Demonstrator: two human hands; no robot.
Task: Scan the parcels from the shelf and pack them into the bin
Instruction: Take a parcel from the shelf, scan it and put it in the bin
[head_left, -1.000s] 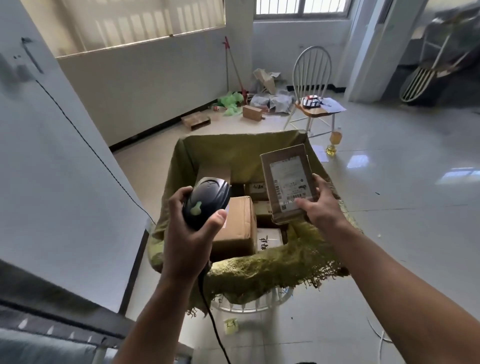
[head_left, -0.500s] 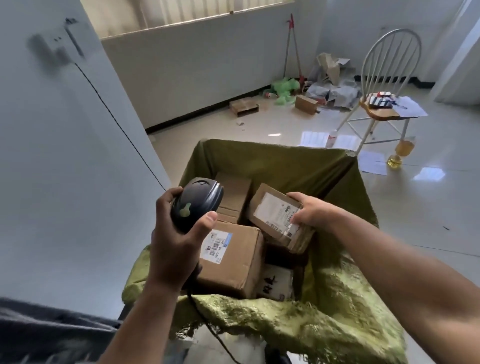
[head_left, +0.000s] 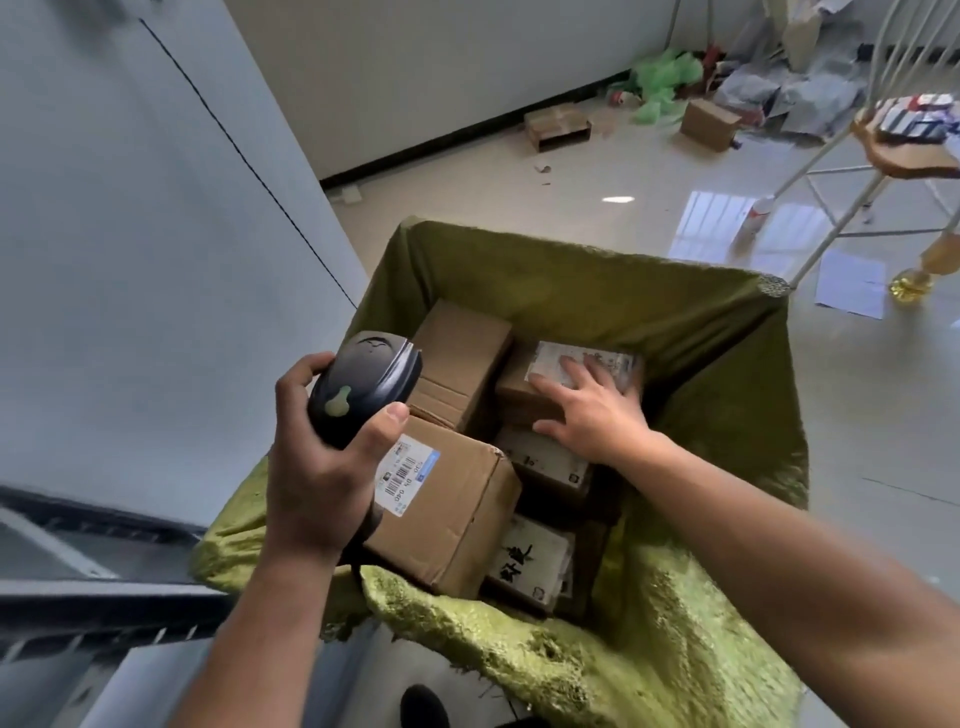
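My left hand (head_left: 317, 467) grips a black barcode scanner (head_left: 363, 395) above the left side of the bin (head_left: 571, 280), which is lined with green cloth. My right hand (head_left: 592, 410) lies flat with spread fingers on a small brown parcel (head_left: 524, 389) with a white label, set down among the boxes at the bin's back right. Several other cardboard parcels fill the bin, the largest (head_left: 452, 509) at front left with a barcode label. A flat parcel (head_left: 530, 561) with black writing lies at the front.
A grey panel (head_left: 130, 260) stands on the left with a dark shelf edge (head_left: 78, 597) below it. A white chair (head_left: 883, 135) stands at the right rear, with a bottle (head_left: 914, 275) and papers on the floor. Boxes and rubbish lie by the far wall.
My right hand has lowered the labelled parcel from in front of the scanner into the bin and now rests flat on it. The view has tilted down toward the bin.
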